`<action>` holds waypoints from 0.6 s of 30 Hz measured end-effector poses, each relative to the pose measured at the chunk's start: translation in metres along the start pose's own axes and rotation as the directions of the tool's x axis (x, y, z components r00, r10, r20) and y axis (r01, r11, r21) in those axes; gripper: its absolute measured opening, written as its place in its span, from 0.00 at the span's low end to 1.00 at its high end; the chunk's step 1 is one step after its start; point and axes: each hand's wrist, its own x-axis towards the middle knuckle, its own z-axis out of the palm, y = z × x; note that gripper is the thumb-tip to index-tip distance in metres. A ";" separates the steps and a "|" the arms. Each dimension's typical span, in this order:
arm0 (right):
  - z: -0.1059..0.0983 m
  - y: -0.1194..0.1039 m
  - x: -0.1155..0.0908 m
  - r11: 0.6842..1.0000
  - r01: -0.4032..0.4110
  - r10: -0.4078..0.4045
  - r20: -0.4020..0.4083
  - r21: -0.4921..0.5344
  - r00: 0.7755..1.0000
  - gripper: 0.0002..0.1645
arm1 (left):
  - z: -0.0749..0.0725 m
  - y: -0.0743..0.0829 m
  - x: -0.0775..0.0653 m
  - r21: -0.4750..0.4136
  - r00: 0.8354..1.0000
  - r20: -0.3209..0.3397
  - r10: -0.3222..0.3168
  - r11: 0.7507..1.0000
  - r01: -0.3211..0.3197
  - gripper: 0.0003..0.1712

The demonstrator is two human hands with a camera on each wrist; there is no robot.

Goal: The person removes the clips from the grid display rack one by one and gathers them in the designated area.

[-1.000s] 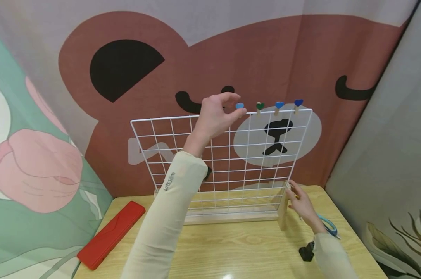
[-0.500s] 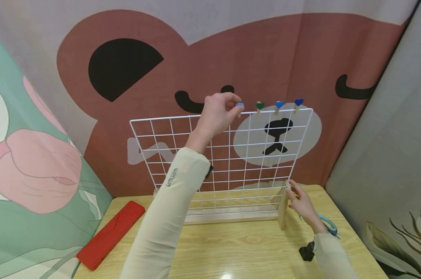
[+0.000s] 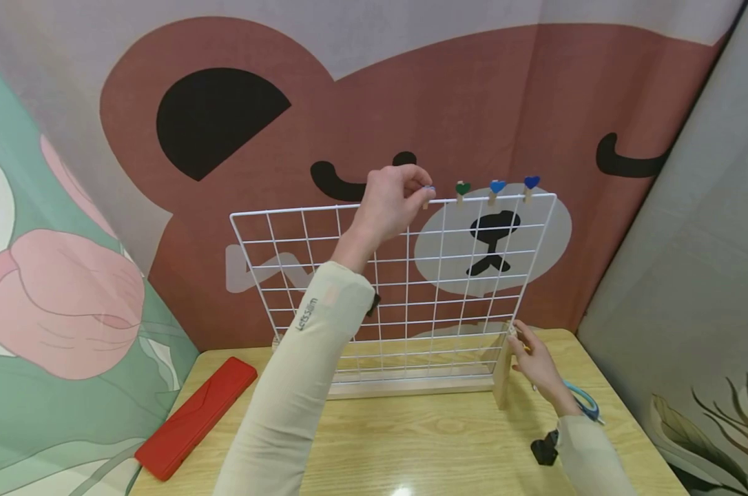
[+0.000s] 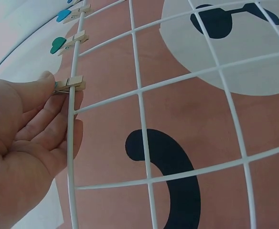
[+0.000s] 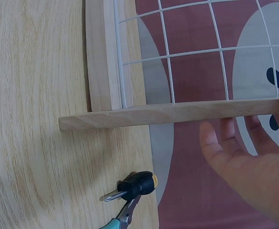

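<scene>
At the top wire of a white wire grid panel (image 3: 287,211), my left hand (image 3: 383,207) pinches a small wooden clothespin (image 4: 72,84) between thumb and fingers. The clothespin sits across the wire; its light-blue heart is mostly covered by the fingertips. To its right, three more clothespins are clipped on the wire, with a green heart (image 3: 463,188), a blue heart (image 3: 496,187) and a dark blue heart (image 3: 532,182). My right hand (image 3: 540,368) grips the upper end of the stand's right wooden upright (image 5: 168,113), fingers behind it and thumb at the near side.
A long red case (image 3: 197,420) lies on the left of the wooden table (image 3: 399,441). Beside the stand's right end lie a stubby black screwdriver (image 5: 138,185) and a tool with teal handles (image 3: 583,399). Behind the panel hangs a bear-print curtain (image 3: 473,96).
My left thumb and fingers have come together on the light-blue heart clothespin, covering more of it, and the hand has shifted slightly right. My right hand stays on the upright.
</scene>
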 end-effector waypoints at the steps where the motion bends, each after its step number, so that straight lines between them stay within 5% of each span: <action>1: 0.000 0.000 0.000 1.000 -0.004 0.004 0.000 -0.001 1.000 0.32 | 0.000 0.000 0.000 0.001 1.000 -0.002 0.003 1.000 -0.003 0.07; 10: 0.000 -0.001 -0.002 1.000 0.006 -0.006 0.000 -0.003 1.000 0.32 | 0.002 0.000 -0.003 0.056 0.998 -0.030 0.057 0.997 -0.056 0.07; 18: 0.000 0.001 -0.002 1.000 -0.004 0.003 0.005 0.006 1.000 0.33 | -0.004 0.005 -0.004 -0.020 0.974 -0.175 0.147 0.988 -0.152 0.07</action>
